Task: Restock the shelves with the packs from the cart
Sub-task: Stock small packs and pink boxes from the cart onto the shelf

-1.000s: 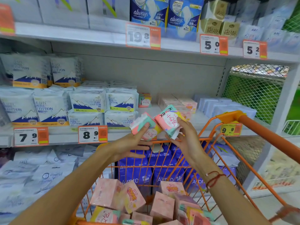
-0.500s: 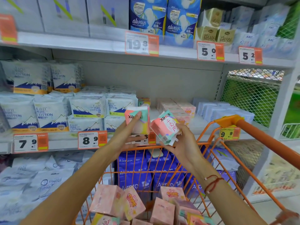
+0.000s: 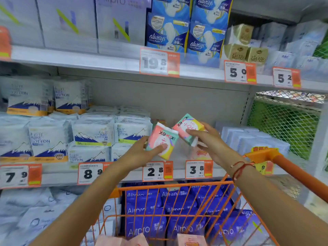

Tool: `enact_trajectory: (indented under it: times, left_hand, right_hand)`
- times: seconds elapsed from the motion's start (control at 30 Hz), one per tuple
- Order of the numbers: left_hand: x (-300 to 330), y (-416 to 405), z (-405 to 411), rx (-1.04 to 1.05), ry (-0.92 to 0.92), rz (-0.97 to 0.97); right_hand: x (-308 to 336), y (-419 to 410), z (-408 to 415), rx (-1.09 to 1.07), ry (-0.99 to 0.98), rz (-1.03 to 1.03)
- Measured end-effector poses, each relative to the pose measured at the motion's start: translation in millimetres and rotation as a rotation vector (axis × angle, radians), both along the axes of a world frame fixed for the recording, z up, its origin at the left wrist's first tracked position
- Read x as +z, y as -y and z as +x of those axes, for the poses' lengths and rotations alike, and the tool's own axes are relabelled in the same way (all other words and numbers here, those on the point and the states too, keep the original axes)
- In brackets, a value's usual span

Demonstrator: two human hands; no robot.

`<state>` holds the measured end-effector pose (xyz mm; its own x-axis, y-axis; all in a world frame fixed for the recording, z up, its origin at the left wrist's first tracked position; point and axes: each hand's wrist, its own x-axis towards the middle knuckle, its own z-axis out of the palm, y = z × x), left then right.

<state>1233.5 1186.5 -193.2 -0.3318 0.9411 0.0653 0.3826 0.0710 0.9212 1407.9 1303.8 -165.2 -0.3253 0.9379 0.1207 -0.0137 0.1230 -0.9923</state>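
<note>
The left hand (image 3: pixel 142 153) is gripping one Kotex pack (image 3: pixel 162 140), thumb across its front, while the right hand (image 3: pixel 211 141) is clasping a second Kotex pack (image 3: pixel 189 129) tilted just beside it, the two packs' corners touching or nearly so. Both packs are hovering over the middle shelf (image 3: pixel 124 176), above the 2.8 price tag (image 3: pixel 157 171) and 3.8 price tag (image 3: pixel 198 169), right of the Pure Cotton packs (image 3: pixel 94 135). The orange cart (image 3: pixel 177 185) is standing below, with pink packs (image 3: pixel 191 240) lying in it.

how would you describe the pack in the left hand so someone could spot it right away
Find the middle shelf behind the orange cart. Above the 2.8 price tag, the left hand holds a small pink, mint and yellow pack. Unlike the right hand's matching pack, it sits lower and nearer the white cotton packs.
</note>
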Motion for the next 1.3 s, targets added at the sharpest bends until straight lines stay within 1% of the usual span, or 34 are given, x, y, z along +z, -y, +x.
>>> enact_trajectory:
  times: [0.07,0.13,0.2,0.27,0.33,0.4,0.47,0.57,0.67,0.8,0.93,1.0,1.07,1.13,1.2,1.23,1.3]
  left_hand:
    - [-3,-15,-1,0.012,-0.285,0.043]
    - [-6,-29,3,0.064,-0.6,0.045]
    - [-10,-47,8,0.11,-0.908,0.058]
    - [-9,-68,15,0.102,-1.203,0.079]
    - [-8,-94,19,0.117,-1.455,0.093]
    - [-9,-122,18,0.124,-1.619,0.029]
    - [-13,-144,15,0.125,-1.74,-0.063]
    - [-22,-163,8,0.134,-1.872,-0.194]
    - [-24,-165,8,0.134,-1.846,-0.186]
    - [-18,-150,13,0.123,-1.778,-0.081]
    - [-14,-128,12,0.095,-1.595,-0.007]
    - [-16,-116,9,0.106,-1.488,0.091]
    - [-14,-100,4,0.156,-1.334,0.259]
    - [-5,-84,-6,0.264,-1.282,0.411]
    - [4,-72,-24,0.411,-1.25,0.542]
    - [7,-67,-34,0.465,-1.222,0.561]
    - [9,-57,-50,0.51,-1.172,0.526]
  right_hand:
    - [2,-16,-5,-0.06,0.051,0.095]
    - [6,-35,-10,-0.09,0.126,0.19]
    - [11,-57,-15,-0.095,0.196,0.29]
    - [17,-80,-18,-0.094,0.306,0.399]
    - [24,-97,-20,-0.088,0.379,0.486]
    - [27,-111,-25,-0.068,0.425,0.545]
    - [23,-121,-32,-0.054,0.462,0.571]
    - [7,-132,-38,-0.027,0.459,0.532]
    - [-7,-133,-38,-0.002,0.451,0.504]
    - [-16,-129,-43,0.04,0.443,0.481]
    - [-9,-129,-56,0.027,0.445,0.521]
    - [-5,-128,-62,0.032,0.476,0.575]
    - [-3,-132,-69,0.01,0.568,0.683]
    - [-1,-138,-75,-0.037,0.695,0.801]
    - [4,-142,-81,-0.053,0.781,0.845]
    - [6,-143,-84,-0.05,0.823,0.845]
    - [9,-145,-92,-0.04,0.915,0.83]
